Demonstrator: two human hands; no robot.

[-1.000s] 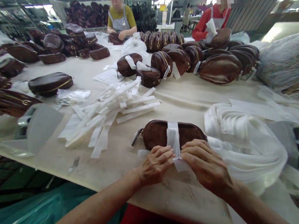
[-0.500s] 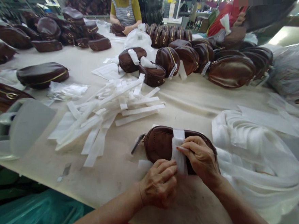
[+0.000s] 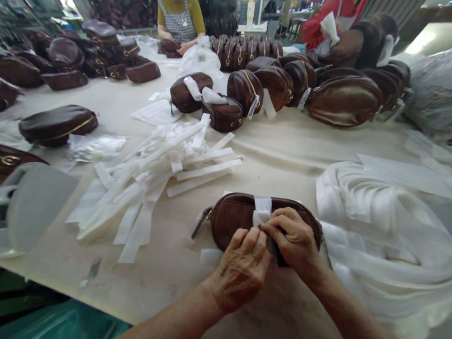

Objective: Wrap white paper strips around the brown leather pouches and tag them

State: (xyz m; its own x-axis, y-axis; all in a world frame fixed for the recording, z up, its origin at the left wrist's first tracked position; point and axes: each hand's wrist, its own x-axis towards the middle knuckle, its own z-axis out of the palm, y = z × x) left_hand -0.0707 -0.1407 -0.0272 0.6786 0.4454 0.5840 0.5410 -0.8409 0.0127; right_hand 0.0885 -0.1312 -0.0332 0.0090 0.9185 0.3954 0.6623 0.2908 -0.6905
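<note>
A dark brown bag (image 3: pixel 229 215) lies on the table in front of me, its zipper pull sticking out to the left. Across its middle runs a white strip (image 3: pixel 262 206), bunched where my fingers meet. My left hand (image 3: pixel 243 264) is closed, its fingertips pinching the strip's lower part over the bag's front edge. Thumb and fingers of my right hand (image 3: pixel 294 237) are pinched on the same strip, just right of the left fingertips, and this hand covers the bag's right part.
Loose white strips (image 3: pixel 135 196) are heaped at the left, and a large white roll (image 3: pixel 385 230) lies at the right. Brown bags (image 3: pixel 345 99) line the table's far side. Two people stand beyond, one in a checked apron (image 3: pixel 179 23), one in red sleeves (image 3: pixel 320 23).
My left hand has moved up to meet the right fingertips. The hanging part of the strip is now gathered up between them. The view has shifted slightly.
</note>
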